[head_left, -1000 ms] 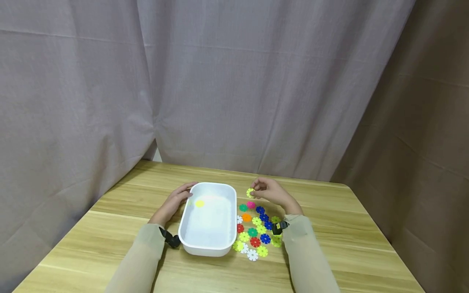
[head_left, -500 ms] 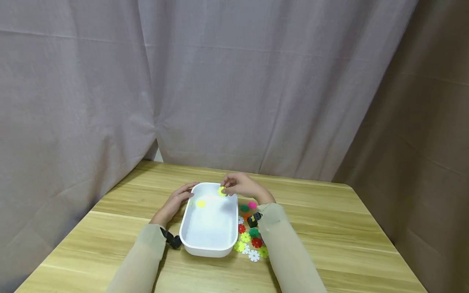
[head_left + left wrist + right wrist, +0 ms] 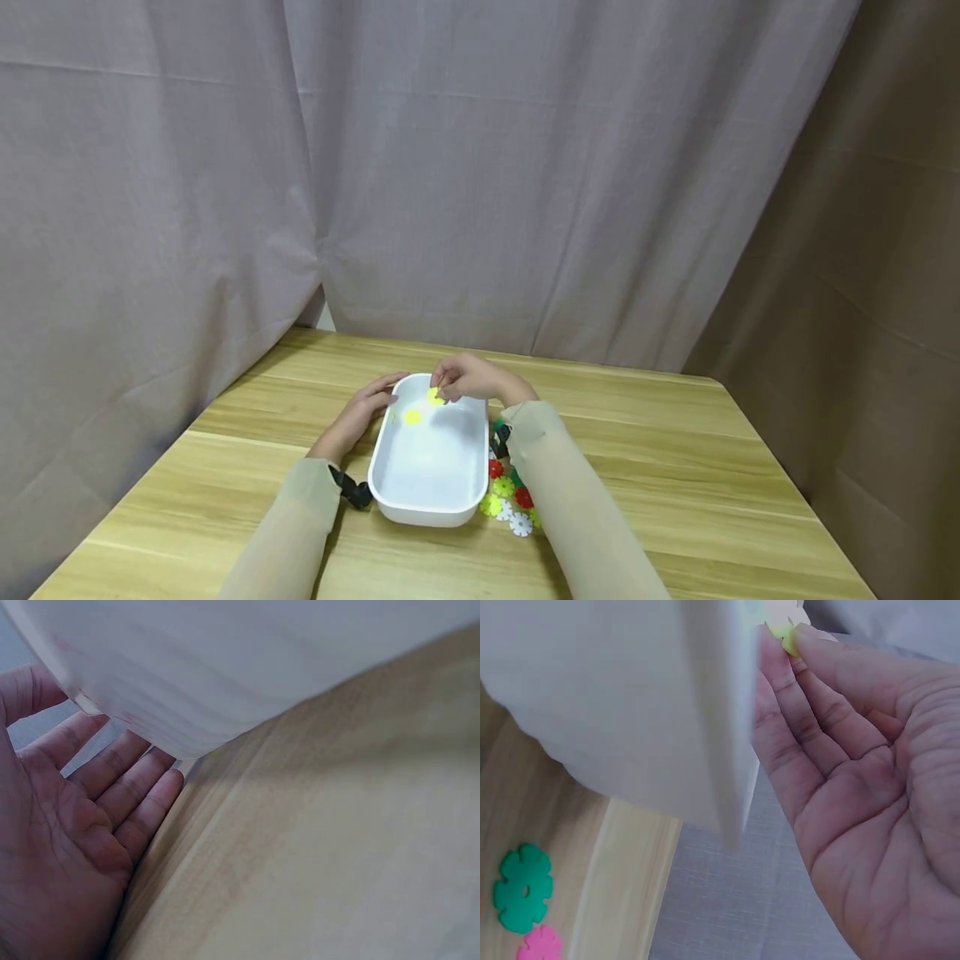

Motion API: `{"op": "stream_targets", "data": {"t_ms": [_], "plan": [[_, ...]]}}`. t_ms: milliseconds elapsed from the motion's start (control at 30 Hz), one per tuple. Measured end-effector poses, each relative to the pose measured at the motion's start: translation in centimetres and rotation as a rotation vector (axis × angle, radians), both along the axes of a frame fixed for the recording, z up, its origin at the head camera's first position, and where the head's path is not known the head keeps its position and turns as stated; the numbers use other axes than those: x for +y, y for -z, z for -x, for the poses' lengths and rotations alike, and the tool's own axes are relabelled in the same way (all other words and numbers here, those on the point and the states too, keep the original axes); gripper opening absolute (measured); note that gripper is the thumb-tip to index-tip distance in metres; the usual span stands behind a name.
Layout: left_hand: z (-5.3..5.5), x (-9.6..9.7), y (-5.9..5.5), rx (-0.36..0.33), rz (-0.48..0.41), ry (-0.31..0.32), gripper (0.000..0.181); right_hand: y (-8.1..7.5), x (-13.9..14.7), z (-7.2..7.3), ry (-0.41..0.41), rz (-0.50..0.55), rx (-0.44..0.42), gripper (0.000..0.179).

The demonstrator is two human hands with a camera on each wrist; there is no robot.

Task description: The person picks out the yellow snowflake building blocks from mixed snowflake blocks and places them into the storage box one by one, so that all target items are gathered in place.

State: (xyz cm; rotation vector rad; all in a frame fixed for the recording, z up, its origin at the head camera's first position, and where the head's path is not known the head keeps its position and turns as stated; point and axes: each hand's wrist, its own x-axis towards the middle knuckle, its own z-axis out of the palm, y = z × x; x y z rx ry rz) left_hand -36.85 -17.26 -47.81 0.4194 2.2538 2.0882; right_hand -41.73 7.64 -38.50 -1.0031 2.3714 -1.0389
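A deep white tray (image 3: 427, 500) stands on the wooden table. My left hand (image 3: 363, 410) holds its left side near the far corner; in the left wrist view, the thumb (image 3: 31, 691) reaches over the rim and the fingers lie along the outer wall. Over the far part of the tray, my right hand (image 3: 472, 379) pinches a yellow notched snowflake disc (image 3: 434, 397) between thumb and fingertips. The right wrist view shows this disc (image 3: 786, 636) partly behind the fingers. Another yellow disc (image 3: 412, 417) lies inside the tray.
Beside the tray's right side lie several snowflake discs, among them a red one (image 3: 522, 498), a white one (image 3: 521, 524) and a green one (image 3: 523, 888). My right forearm (image 3: 577, 500) covers part of the pile. A grey curtain (image 3: 450, 208) hangs behind the table.
My right hand has moved left with the yellow disc, from beyond the pile to over the tray. My right forearm now hides more of the pile. The left hand keeps its place.
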Motion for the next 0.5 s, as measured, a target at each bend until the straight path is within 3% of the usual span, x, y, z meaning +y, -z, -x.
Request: {"op": "stream_targets", "data": {"t_ms": [500], "plan": [[0.3,-0.4,0.4,-0.003,-0.017,0.028,0.054,2.0,-0.9,0.0,0.013,-0.038,-0.008,0.018]]}}
